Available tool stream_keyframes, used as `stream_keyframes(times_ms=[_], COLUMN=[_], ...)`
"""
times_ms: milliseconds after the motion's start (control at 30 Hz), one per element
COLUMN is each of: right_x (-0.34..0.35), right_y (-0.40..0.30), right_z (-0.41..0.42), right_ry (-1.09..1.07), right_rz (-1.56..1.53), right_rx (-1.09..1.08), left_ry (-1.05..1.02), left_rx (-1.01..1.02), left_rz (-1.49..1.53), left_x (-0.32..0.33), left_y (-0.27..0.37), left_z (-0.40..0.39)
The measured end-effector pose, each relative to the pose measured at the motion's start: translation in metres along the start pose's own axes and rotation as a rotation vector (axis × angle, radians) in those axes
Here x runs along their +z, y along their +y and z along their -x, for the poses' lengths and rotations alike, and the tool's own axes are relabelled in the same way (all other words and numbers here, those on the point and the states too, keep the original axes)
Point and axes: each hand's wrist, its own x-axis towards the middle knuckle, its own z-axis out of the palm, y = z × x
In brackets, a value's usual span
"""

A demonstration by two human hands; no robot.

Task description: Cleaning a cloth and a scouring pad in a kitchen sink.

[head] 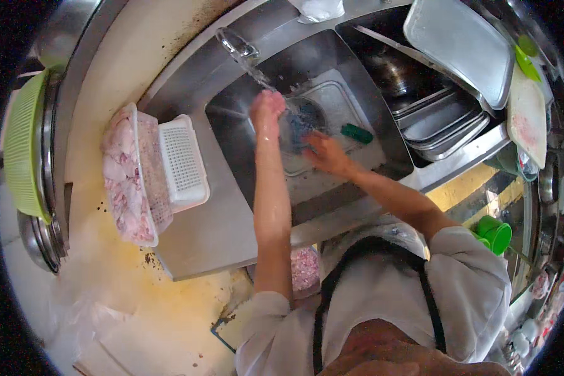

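Water runs from the metal faucet (pixel 239 47) into the steel sink (pixel 235 136). My left hand (pixel 267 110) is curled beside the stream, its wrist wet; its fingers are partly hidden, so whether it holds something is unclear. My right hand (pixel 329 151) hovers lower in the basin, fingers spread and nothing visible in them. Between both hands lies a round, bowl-like vessel (pixel 317 110) with splashing water, its details blurred. Under it is a pale rectangular tray or lid (pixel 340 84) with rounded corners. A dark green scrubbing pad or brush (pixel 357 133) rests to the right.
Left of the sink stand a basket of raw meat (pixel 124 174) and a white perforated basket (pixel 183 155). Metal trays (pixel 444 127) fill the right basin; a white tray (pixel 460 47) leans over it. Beyond are a stained cutting board (pixel 526 117) and a green bucket (pixel 500 237).
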Motion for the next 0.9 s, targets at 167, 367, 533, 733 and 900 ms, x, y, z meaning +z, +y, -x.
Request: stream_keyframes(times_ms=[167,367,533,733,900], right_x=[-0.043,-0.089,-0.066,-0.047,-0.019], right_y=[0.071,0.040,0.028,0.020,0.006], right_z=[0.095,0.153,0.156,0.123,0.013], right_ry=[-0.509,-0.022,0.081,0.165,0.064], right_rz=[0.418,0.380,0.664,0.021,0.001], right_rx=[0.242,0.390,0.362,0.460,0.101], left_ry=[-0.143,-0.738,-1.513,-1.092,-0.811], left_rx=[0.111,0.312,0.632,0.615,0.973], left_rz=[-0.028,-0.226,-0.069,-0.210,-0.733], left_x=[0.039,0.051,0.084,0.043,0.003], left_y=[0.080,0.120,0.174,0.159,0.084], left_z=[0.061,0.207,0.273,0.302,0.293])
